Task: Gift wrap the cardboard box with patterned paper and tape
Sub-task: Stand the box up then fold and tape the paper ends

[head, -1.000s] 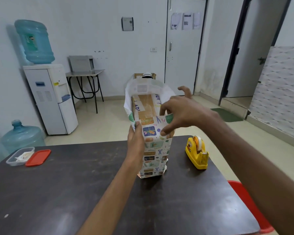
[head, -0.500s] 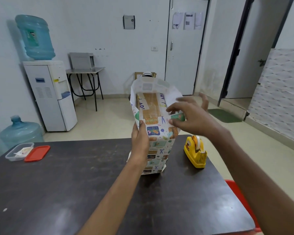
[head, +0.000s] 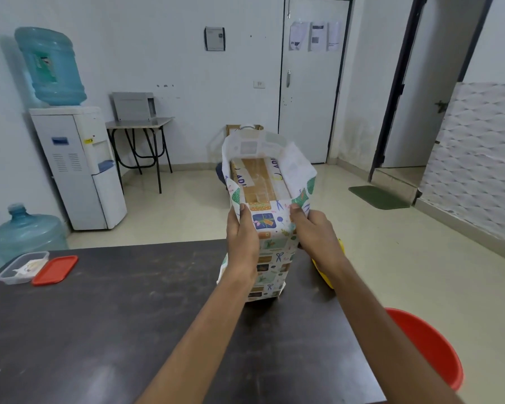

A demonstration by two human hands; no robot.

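We have the cardboard box (head: pixel 255 182) standing on end on the counter (head: pixel 114 325), between our two hands, so that its open top end faces up where we can work on it. The patterned paper (head: pixel 270 243) already sleeves the box and rises past its top as loose white-backed flaps, beyond our fingertips. Our left hand (head: pixel 242 237) clamps the near left edge, thumb pressed on the paper at the rim; our right hand (head: pixel 315 234) does the same on the near right edge. Both are closed on the paper, we judge to pin the near flap flat and hold the sleeve from slipping while the end gets folded down. The yellow tape dispenser (head: pixel 328 272) sits just behind our right wrist, mostly hidden, likely kept close for sealing that fold.
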